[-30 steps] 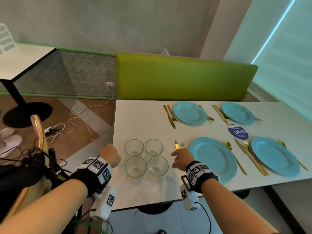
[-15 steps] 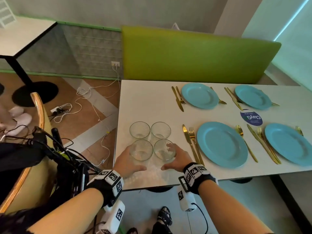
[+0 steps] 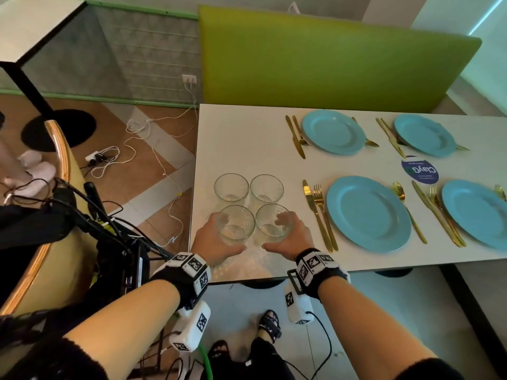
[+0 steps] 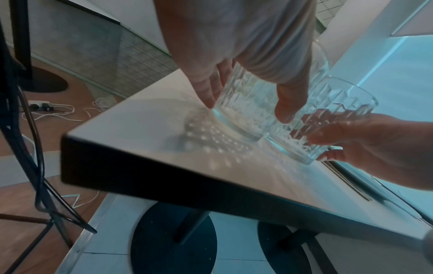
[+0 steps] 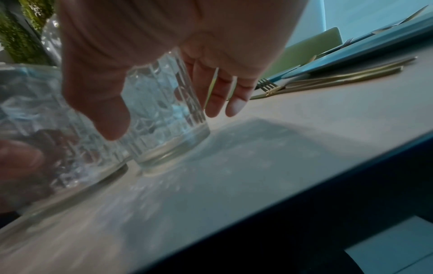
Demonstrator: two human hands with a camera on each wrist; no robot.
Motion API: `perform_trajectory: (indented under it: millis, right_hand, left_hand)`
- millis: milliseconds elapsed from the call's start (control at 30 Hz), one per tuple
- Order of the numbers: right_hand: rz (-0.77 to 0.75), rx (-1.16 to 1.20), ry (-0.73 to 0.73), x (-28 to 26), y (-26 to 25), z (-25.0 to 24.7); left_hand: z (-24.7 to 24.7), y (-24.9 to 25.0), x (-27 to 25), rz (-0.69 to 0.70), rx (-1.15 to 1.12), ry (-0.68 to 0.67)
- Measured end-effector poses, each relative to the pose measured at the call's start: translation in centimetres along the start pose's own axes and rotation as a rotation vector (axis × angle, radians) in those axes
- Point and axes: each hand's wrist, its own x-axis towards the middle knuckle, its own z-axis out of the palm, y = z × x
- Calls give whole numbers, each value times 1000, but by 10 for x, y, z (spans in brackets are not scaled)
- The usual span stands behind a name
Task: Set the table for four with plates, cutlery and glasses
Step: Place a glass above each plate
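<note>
Four clear ribbed glasses stand in a tight square near the left end of the white table [image 3: 247, 138]. My left hand [image 3: 219, 237] grips the near left glass [image 3: 236, 224], thumb toward me and fingers round its far side; in the left wrist view that glass [image 4: 241, 107] stands on the tabletop. My right hand [image 3: 285, 234] grips the near right glass [image 3: 274, 222] the same way, and its base [image 5: 173, 146] is on the table too. The two far glasses [image 3: 231, 187] [image 3: 266, 187] stand untouched. Four blue plates, the nearest [image 3: 367, 212], each have gold cutlery beside them.
A gold knife and fork [image 3: 318, 212] lie just right of my right hand. A round blue sticker [image 3: 419, 171] sits between the plates. A green bench back [image 3: 329, 58] runs behind the table. A wooden chair [image 3: 57, 187] and floor cables [image 3: 131, 149] are at the left.
One second ago my right hand was at the knife and fork and my left beside the glasses. Both have since closed round the two near glasses, which still stand where they were.
</note>
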Motion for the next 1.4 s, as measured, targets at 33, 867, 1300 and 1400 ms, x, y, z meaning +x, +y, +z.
perform_trajectory:
  millis: [33, 867, 1300, 1400]
  right_hand:
    - [3, 2, 4, -2, 1, -2]
    - [430, 104, 631, 51, 149, -310]
    - [667, 204, 682, 182, 281, -452]
    - [712, 249, 686, 205, 301, -469]
  left_hand:
    - [0, 0, -3, 11, 18, -6]
    - [182, 273, 97, 434, 36, -192]
    - [331, 373, 221, 339, 138, -339]
    - [353, 382, 238, 333, 182, -366]
